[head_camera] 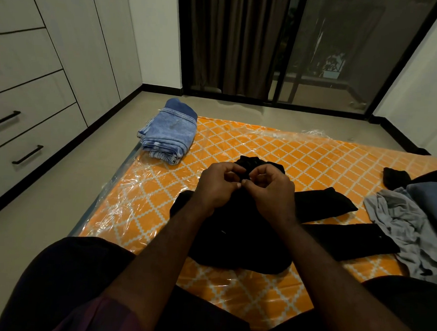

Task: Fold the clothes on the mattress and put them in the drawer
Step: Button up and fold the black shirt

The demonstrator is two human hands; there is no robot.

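Observation:
A black garment (243, 242) lies spread on the orange patterned mattress (264, 147), its long parts stretching to the right. My left hand (217, 185) and my right hand (271, 191) meet over its far end, and both pinch the black cloth between fingers and thumbs. A folded stack of blue jeans (169, 135) sits at the mattress's far left corner. White drawers with black handles (27, 122) line the wall at the left, all closed.
A loose grey garment (406, 225) and dark blue and black clothes (428, 199) lie in a heap at the right edge of the mattress. Clear plastic wrap covers the mattress. Bare floor runs between mattress and drawers. Dark curtains and a glass door stand at the back.

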